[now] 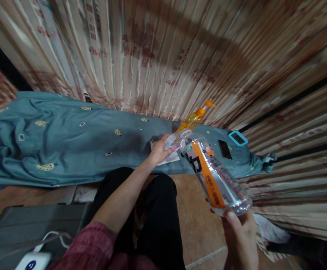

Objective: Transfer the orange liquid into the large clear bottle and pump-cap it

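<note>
My right hand (240, 232) grips the base of a large clear plastic bottle (212, 176) with an orange, black and silver label. The bottle is tilted, its neck up and to the left. My left hand (162, 150) closes around a small clear plastic container (176, 140), whose kind I cannot make out. The bottle's neck end meets or overlaps the container's rim; I cannot tell whether they touch. Just behind them stands a pump bottle (193, 120) of yellow liquid with an orange pump head. A white paper or tissue (170, 158) lies under my left hand.
A green-grey cloth with pineapple prints (96, 146) covers the long table. To the right lie a dark phone (225, 149) and a blue-framed digital clock (238, 138). Pleated curtains (157, 63) hang behind. A white power bank (34, 261) with a cable sits at lower left.
</note>
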